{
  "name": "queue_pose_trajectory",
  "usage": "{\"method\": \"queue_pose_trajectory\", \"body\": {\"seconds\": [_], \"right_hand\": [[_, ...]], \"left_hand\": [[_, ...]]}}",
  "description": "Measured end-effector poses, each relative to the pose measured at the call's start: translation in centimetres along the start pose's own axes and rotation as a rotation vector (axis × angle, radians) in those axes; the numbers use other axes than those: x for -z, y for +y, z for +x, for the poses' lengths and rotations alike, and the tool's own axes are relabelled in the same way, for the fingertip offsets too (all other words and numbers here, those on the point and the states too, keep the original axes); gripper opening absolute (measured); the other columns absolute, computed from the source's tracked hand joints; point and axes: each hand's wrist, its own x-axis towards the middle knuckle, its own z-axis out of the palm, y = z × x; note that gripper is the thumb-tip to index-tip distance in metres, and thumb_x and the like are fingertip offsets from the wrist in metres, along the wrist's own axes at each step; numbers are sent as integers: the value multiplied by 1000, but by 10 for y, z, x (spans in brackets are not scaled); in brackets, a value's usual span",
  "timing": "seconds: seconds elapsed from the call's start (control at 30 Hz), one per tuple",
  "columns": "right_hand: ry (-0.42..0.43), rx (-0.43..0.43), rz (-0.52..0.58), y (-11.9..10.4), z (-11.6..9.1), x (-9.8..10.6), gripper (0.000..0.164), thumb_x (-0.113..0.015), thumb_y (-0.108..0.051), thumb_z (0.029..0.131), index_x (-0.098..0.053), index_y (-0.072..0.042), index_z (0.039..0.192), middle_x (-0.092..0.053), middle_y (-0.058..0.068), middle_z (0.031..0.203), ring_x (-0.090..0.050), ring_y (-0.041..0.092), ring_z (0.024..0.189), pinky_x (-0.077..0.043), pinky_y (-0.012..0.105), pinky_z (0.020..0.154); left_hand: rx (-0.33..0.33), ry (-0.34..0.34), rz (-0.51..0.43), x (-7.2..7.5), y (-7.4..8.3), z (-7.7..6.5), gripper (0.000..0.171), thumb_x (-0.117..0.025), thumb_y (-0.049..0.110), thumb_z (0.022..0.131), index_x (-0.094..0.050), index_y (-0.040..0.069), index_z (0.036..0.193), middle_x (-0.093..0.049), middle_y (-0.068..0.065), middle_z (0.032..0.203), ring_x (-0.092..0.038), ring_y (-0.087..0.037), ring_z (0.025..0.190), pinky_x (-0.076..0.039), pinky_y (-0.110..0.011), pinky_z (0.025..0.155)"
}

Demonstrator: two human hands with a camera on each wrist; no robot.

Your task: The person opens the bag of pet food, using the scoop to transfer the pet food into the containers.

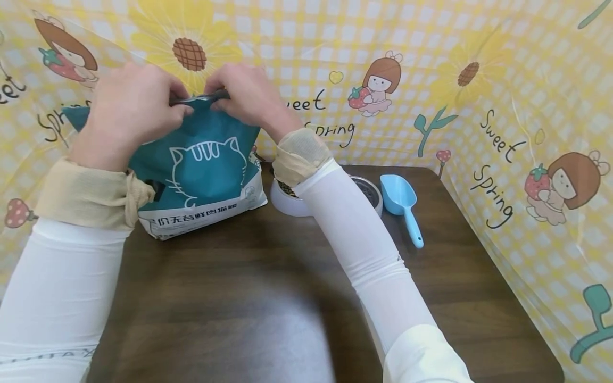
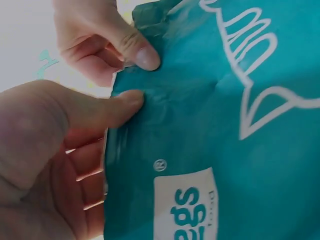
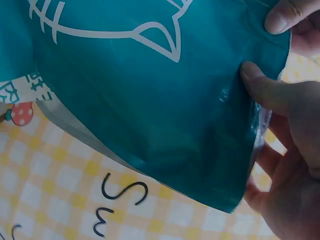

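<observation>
A teal pet food bag (image 1: 206, 159) with a white cat outline stands upright at the back left of the table. My left hand (image 1: 129, 106) pinches its top edge left of the middle, thumb on the front and fingers behind. Close beside it, my right hand (image 1: 249, 96) pinches the same edge. The left wrist view shows both thumbs pressed on the teal front (image 2: 190, 115), a short gap apart. In the right wrist view the bag's top corner (image 3: 225, 195) hangs free below my right hand. The bag's inside is hidden.
Behind my right forearm stands a white double bowl (image 1: 292, 205), partly hidden, with brown pellets in its left side. A light blue scoop (image 1: 399, 197) lies to its right on the dark wooden table (image 1: 215, 298). A yellow checked cloth (image 1: 306, 53) surrounds the back and sides.
</observation>
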Motion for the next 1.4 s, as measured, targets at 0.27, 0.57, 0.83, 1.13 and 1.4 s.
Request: {"method": "queue_pose_trajectory", "body": {"seconds": [0.27,0.57,0.83,1.13,1.4], "right_hand": [[-24,28,-65,-12,0,0,15,-67,-40,92,-78,-31,96,-75,-13,100,-56,4,93,-41,33,95],[116,-43,-58,-15,8,-11,17,-66,-46,89,-80,-36,89,-77,-16,95,-60,0,96,-21,37,111],[158,-46,-52,0,24,-18,21,-64,-46,89,-76,-42,105,-73,-21,112,-56,-4,107,-26,33,110],[39,-107,151,34,27,-10,25,-63,-28,96,-68,-19,119,-67,-4,123,-54,6,109,-44,22,100],[96,-174,111,40,28,-14,20,-67,-41,90,-77,-31,105,-74,-16,113,-59,0,104,-36,28,107]], "left_hand": [[-31,23,-17,-1,6,4,35,-63,26,94,-74,-2,111,-72,-29,99,-59,-45,85,-49,-58,62],[33,310,3,-22,10,4,29,-58,20,90,-80,4,99,-72,-26,79,-57,-49,68,-41,-56,40],[182,213,38,-24,11,22,33,-54,20,95,-74,-1,112,-73,-30,95,-59,-51,80,-44,-59,52],[277,-90,14,0,-14,7,51,-60,39,95,-65,-1,126,-59,-37,120,-51,-55,100,-46,-67,68],[306,-12,-71,-2,-29,-1,53,-68,38,91,-67,-2,125,-60,-37,122,-46,-56,103,-44,-68,73]]}}
